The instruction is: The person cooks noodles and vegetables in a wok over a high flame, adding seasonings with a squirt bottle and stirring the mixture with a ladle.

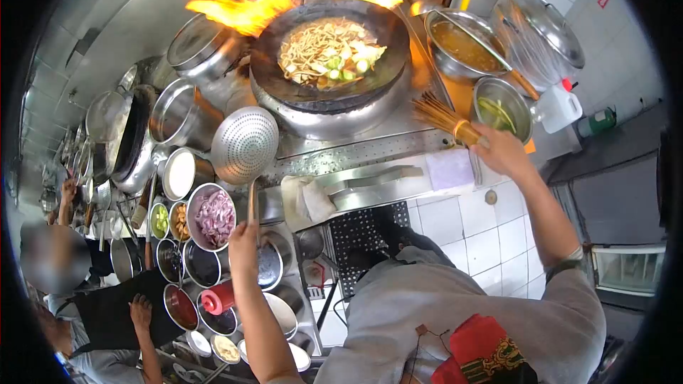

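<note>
A perforated metal skimmer [245, 144] is held by its handle in my left hand [243, 242], its bowl left of and below the wok. My right hand [498, 148] grips a bundled bamboo brush [445, 118], bristles pointing left over the stove's right part. Noodles with pale and green vegetable pieces [331, 51] lie in the large dark wok [388, 82] on the burner, and flames rise behind it on both sides. Beside the right hand, a metal bowl [523, 117] contains water and green strips.
Broth fills a bowl [435, 28] at the back right, near a white jug [558, 108]. Chopped purple onion [215, 219] and several ingredient containers stand at the left. Folded cloths [449, 169] lie on the front ledge. Another person [107, 313] is at the lower left.
</note>
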{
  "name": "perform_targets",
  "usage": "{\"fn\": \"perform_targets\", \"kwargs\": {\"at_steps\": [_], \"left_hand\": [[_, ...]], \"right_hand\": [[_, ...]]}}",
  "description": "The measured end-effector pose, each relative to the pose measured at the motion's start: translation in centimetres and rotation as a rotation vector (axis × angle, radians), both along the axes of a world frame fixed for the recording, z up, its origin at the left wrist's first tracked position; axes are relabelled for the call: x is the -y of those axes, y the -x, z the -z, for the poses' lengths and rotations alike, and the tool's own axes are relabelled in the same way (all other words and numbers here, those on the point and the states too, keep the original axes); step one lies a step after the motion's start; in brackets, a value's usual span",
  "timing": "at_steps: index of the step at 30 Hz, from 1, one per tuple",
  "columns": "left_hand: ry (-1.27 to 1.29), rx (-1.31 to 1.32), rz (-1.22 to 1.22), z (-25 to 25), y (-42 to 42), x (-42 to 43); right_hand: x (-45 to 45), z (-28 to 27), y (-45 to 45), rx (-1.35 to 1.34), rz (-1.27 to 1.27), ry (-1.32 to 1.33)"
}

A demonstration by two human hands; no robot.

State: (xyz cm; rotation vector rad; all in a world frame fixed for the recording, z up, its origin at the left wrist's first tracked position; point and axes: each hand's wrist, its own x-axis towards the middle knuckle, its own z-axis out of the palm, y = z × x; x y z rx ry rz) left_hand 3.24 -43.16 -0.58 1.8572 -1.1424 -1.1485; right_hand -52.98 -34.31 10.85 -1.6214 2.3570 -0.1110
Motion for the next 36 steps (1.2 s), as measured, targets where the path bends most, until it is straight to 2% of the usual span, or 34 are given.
{"fn": "perform_targets", "kwargs": {"at_steps": [1,3,4,5,6,8,9,11,14,15,17,18,20,22,23,24,26,28,30,31,33,34,35,36], "left_hand": [[0.279,0.638,0.188,-0.6,1.4,-1.1],[0.659,0.691,0.254,-5.9,8.2,-2.9],[0.496,0.486,0.243,-5.2,10.9,-3.2],[0.436,0.454,0.279,-2.7,12.8,-2.6],[0.455,0.588,0.277,0.3,14.3,-1.8],[0.325,0.429,0.229,7.1,14.8,0.8],[0.197,0.407,0.200,6.1,15.4,1.1],[0.237,0.507,0.248,8.3,14.8,1.4],[0.217,0.154,0.365,6.9,11.8,4.1],[0.154,0.043,0.455,6.2,11.5,5.6],[0.008,-0.195,0.634,5.5,12.3,8.0],[0.154,-0.003,0.921,6.7,14.1,9.4],[0.308,0.123,1.175,5.6,20.2,10.4],[0.199,0.018,1.429,5.1,27.4,10.0],[0.442,0.044,1.485,7.6,30.6,9.0],[0.298,0.079,1.510,6.1,33.8,8.8],[0.477,0.085,1.340,8.7,38.5,6.3],[0.663,0.054,1.014,8.2,40.7,3.3],[0.433,-0.129,0.672,0.0,37.7,1.3],[0.452,0.106,0.470,-0.9,34.5,0.0],[0.276,-0.072,0.160,-1.7,25.8,-0.5],[0.209,-0.245,-0.261,0.1,22.2,-1.5],[0.251,-0.170,-0.481,4.3,19.4,-1.5],[0.246,0.047,-0.437,5.8,19.6,-2.7]], "right_hand": [[1.4,0.0,-0.3,-0.003,0.000,-0.035],[4.3,-0.1,-0.5,-0.023,0.017,-0.108],[5.1,1.1,0.2,-0.045,0.020,-0.145],[6.0,3.3,0.8,-0.062,0.014,-0.177],[6.7,4.8,0.6,-0.067,-0.008,-0.209],[4.1,6.1,0.0,-0.084,-0.051,-0.220],[2.3,5.5,0.1,-0.043,-0.119,-0.171],[-0.4,3.7,1.1,0.033,-0.151,-0.054],[-1.9,5.5,1.3,0.150,-0.010,0.059],[-1.8,6.7,1.4,0.187,0.058,0.092],[-1.8,10.1,1.3,0.088,0.100,0.109],[-1.5,11.2,1.6,0.031,0.118,0.122],[-1.3,12.2,1.9,0.054,0.120,0.070],[-1.4,12.8,2.5,0.067,0.116,0.047],[-1.5,12.9,2.8,0.070,0.107,0.051],[-1.4,13.0,2.8,0.077,0.091,0.062],[-1.7,12.9,3.6,0.058,0.018,0.077],[-1.1,12.3,3.5,0.091,-0.059,0.110],[-1.0,10.8,4.0,0.147,-0.099,0.128],[-1.1,9.6,4.1,0.177,-0.124,0.114],[-0.8,7.2,3.6,0.222,-0.159,0.098],[-0.8,6.7,3.6,0.279,-0.180,0.090],[-0.9,6.3,3.7,0.335,-0.212,0.072],[-1.1,6.1,3.7,0.397,-0.250,0.049]]}}
